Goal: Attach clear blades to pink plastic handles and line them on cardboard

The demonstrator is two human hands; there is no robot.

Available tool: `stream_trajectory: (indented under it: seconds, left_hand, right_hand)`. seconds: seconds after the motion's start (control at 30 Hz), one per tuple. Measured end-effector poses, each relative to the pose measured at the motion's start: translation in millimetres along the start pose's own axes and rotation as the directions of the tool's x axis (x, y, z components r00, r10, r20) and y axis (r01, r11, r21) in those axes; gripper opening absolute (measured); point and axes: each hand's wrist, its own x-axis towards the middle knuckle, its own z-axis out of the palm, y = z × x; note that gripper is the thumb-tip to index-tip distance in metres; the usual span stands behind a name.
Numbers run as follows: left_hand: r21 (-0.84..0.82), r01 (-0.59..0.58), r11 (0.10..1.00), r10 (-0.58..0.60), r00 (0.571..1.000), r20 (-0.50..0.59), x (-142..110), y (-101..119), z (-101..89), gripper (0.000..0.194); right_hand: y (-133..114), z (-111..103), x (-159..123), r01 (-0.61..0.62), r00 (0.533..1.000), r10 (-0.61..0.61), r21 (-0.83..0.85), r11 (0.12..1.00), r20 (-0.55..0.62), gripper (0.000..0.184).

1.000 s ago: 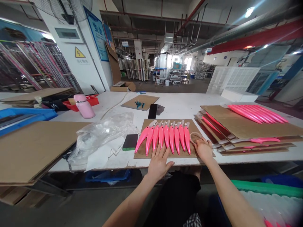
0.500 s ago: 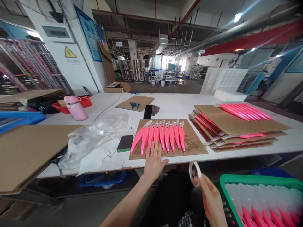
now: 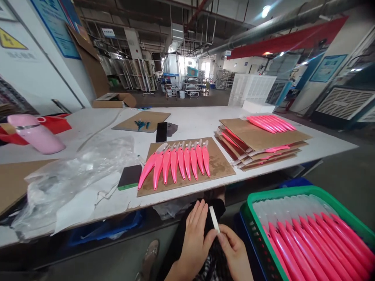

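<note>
Above my lap, my right hand (image 3: 233, 249) pinches a roll of white tape (image 3: 215, 220), seen nearly edge-on. My left hand (image 3: 195, 240) is beside it, fingers stretched out and its thumb at the tape's lower end; whether the thumb grips a tape end I cannot tell. On the table in front lie several pink fishing lures (image 3: 174, 164) with clear lips, in a row on a brown cardboard sheet (image 3: 222, 166). The leftmost one is tilted across its neighbour. A dark sanding block (image 3: 130, 175) with a green base sits left of the sheet.
At my right stands a green basket (image 3: 252, 199) of pink lures. Stacked cardboard sheets (image 3: 234, 127) with lures between and on top are at the table's right. A phone (image 3: 161, 132), crumpled plastic bag (image 3: 79, 168) and pink bottle (image 3: 38, 134) lie further left.
My left hand has left the lures and drawn back to the tape above my lap. My right hand has moved left and turned the roll edge-on. The view has swung right.
</note>
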Motion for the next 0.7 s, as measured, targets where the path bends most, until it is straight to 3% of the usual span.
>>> stream_trajectory:
  seconds: [0.17,0.3,0.47,0.7]
  left_hand:
    - [-0.159,0.087,0.984,-0.081,0.996,0.044,8.7,-0.3,-5.7,0.049]
    - [-0.286,0.128,0.949,-0.129,0.992,0.018,9.0,5.3,-9.3,0.044]
    - [-0.415,0.156,0.896,-0.188,0.982,-0.037,11.3,11.1,-9.0,0.017]
    - [-0.482,0.136,0.865,-0.194,0.978,-0.072,11.4,18.8,-12.2,0.014]
  right_hand:
    - [6.5,-2.2,-6.5,0.023,1.0,-0.022,-0.028,0.999,0.016,0.031]
    - [9.8,-2.8,-7.4,0.06,0.996,-0.059,-0.011,0.998,0.063,0.028]
    - [13.4,-3.4,-9.7,0.055,0.996,-0.053,-0.033,0.998,0.072,0.029]
    - [9.6,-6.5,-4.1,0.058,0.995,-0.078,-0.276,0.959,-0.064,0.032]
